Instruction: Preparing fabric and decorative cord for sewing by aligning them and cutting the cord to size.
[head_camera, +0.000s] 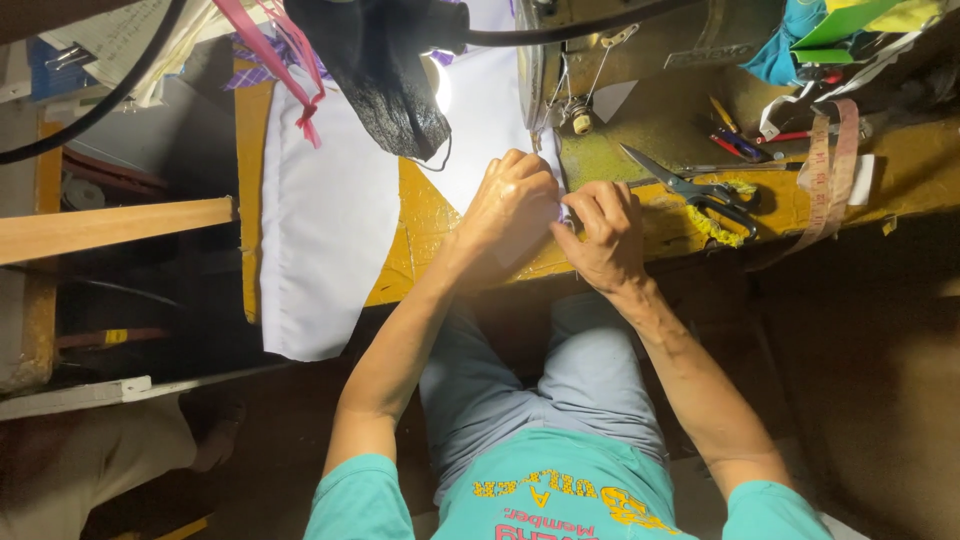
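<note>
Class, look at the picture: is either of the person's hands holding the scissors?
No. The scissors lie on the yellow table, apart from the right hand and left hand, both on white fabric.

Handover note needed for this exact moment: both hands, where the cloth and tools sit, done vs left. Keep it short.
Left hand: closed on the white cloth by the sewing machine.
Right hand: fingers pinching the same cloth edge, touching the left hand.
Cloth lies over the yellow wooden table, hanging off the near edge.
Black-handled scissors and measuring tape lie to the right, untouched.
Done: cloth laid out. Left: stitching cannot be told.
</note>
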